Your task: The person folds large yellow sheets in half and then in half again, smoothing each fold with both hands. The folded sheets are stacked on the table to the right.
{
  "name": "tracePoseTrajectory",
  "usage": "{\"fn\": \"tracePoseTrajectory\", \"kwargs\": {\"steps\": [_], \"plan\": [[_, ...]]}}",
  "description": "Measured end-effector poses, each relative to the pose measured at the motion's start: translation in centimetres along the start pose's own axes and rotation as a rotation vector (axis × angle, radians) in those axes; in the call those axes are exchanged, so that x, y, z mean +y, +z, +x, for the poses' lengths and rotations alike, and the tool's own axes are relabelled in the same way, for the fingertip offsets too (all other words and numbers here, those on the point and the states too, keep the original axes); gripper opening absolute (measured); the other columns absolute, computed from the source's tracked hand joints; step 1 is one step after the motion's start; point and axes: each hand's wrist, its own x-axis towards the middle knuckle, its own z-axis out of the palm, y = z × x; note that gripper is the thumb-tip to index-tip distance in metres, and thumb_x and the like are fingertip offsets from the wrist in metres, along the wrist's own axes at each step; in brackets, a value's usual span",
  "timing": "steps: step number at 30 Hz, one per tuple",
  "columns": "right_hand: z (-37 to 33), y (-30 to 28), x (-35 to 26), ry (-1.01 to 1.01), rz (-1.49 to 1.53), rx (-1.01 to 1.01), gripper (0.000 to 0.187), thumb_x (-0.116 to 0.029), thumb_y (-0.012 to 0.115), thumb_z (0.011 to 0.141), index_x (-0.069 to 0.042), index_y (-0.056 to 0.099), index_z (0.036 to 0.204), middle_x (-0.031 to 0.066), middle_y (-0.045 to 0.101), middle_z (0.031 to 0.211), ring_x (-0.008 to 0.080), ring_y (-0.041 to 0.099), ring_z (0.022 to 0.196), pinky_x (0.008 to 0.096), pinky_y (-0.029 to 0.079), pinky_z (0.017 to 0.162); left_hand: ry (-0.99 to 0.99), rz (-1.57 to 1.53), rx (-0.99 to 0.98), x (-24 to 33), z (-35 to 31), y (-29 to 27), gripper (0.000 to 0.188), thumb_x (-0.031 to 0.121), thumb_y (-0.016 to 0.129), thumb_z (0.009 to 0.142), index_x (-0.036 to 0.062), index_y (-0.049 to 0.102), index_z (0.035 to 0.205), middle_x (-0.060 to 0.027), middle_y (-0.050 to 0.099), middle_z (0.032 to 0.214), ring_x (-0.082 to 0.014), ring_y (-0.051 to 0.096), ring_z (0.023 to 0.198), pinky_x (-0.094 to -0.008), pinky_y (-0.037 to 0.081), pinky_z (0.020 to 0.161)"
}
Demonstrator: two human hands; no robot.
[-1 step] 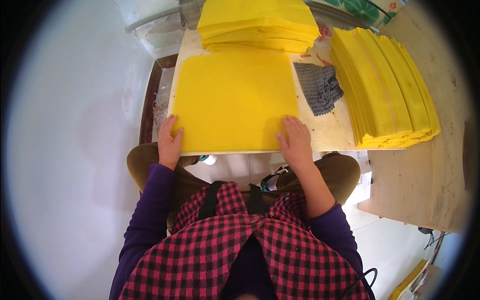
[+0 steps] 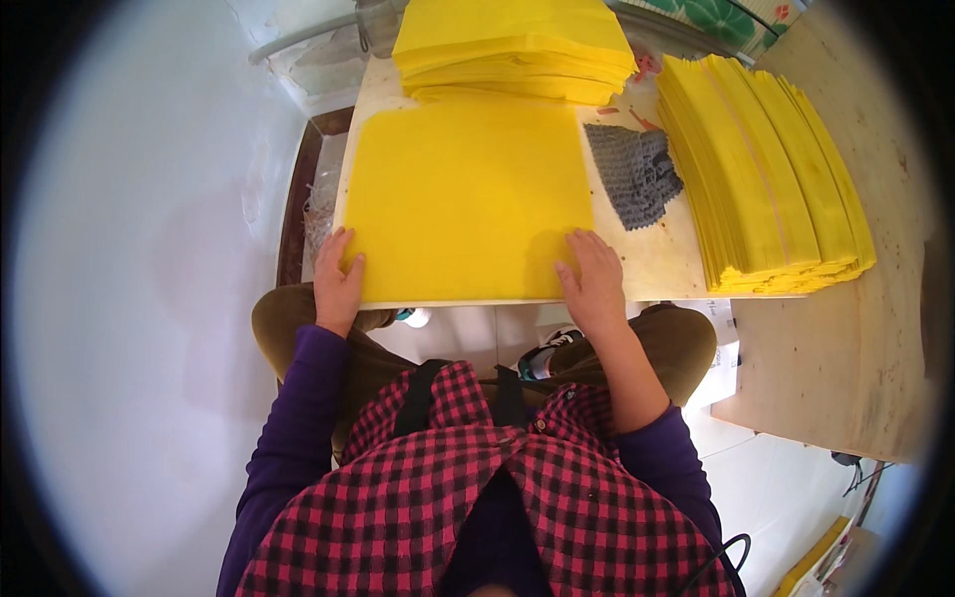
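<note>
A flat yellow fabric sheet (image 2: 468,199) lies spread on the wooden table (image 2: 652,264) in front of me. My left hand (image 2: 338,282) rests at its near left corner, fingers stretched along the edge. At the near right corner lies my right hand (image 2: 594,282), palm down, with its fingers out and the thumb on the fabric. Neither hand grips anything. Beyond the sheet stands a stack of yellow fabric (image 2: 512,50), its near edge touching or almost touching the sheet. A crumpled grey cloth (image 2: 635,174) with zigzag edges sits just right of the sheet.
Thick folded bundles of yellow fabric (image 2: 761,174) fill the table's right side. A pale wall (image 2: 149,249) rises close on my left. My knees (image 2: 686,348) are under the table's front edge. A grey container (image 2: 378,25) stands at the far left corner.
My right hand has shifted very slightly to the right along the sheet's near right corner. My left hand and the fabric look the same.
</note>
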Motion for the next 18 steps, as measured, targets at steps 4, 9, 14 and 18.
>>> {"fn": "tracePoseTrajectory", "kwargs": {"steps": [4, 9, 14, 18], "plan": [[-0.6, 0.2, 0.8, -0.060, 0.056, 0.069, 0.039, -0.017, 0.059, 0.089, 0.000, 0.054, 0.124, 0.0207, 0.055, 0.128, 0.0388, 0.047, 0.123, 0.0454, 0.035, 0.105, 0.003, -0.082, 0.032, -0.1, -0.1, 0.1, 0.041, 0.010, 0.060, 0.087, 0.0032, 0.055, 0.127, -0.0194, 0.052, 0.133, -0.0351, 0.043, 0.130, -0.0405, 0.031, 0.110], [-0.5, 0.4, 2.4, 0.003, 0.112, 0.126, 0.039, -0.016, 0.058, 0.090, 0.002, 0.054, 0.124, 0.0229, 0.055, 0.126, 0.0399, 0.048, 0.121, 0.0456, 0.036, 0.105, -0.012, -0.107, 0.046, -0.1, 0.0, 0.1, 0.042, 0.009, 0.059, 0.087, 0.0018, 0.053, 0.128, -0.0207, 0.053, 0.131, -0.0350, 0.045, 0.127, -0.0399, 0.033, 0.109], [-0.5, 0.1, 4.0, 0.070, 0.172, 0.178, 0.039, -0.016, 0.057, 0.090, 0.003, 0.053, 0.124, 0.0242, 0.055, 0.125, 0.0405, 0.049, 0.120, 0.0464, 0.038, 0.103, -0.040, -0.160, 0.066, -0.1, -0.1, 0.1, 0.040, 0.007, 0.058, 0.088, 0.0004, 0.053, 0.127, -0.0203, 0.054, 0.130, -0.0340, 0.048, 0.124, -0.0383, 0.035, 0.107], [-0.6, 0.8, 3.9, 0.106, 0.199, 0.146, 0.036, -0.016, 0.054, 0.092, 0.003, 0.053, 0.122, 0.0235, 0.056, 0.124, 0.0393, 0.051, 0.118, 0.0430, 0.039, 0.101, -0.030, -0.187, 0.072, -0.3, -0.1, 0.2, 0.038, 0.006, 0.057, 0.088, 0.0009, 0.055, 0.125, -0.0196, 0.055, 0.129, -0.0337, 0.048, 0.125, -0.0382, 0.035, 0.107]]}}
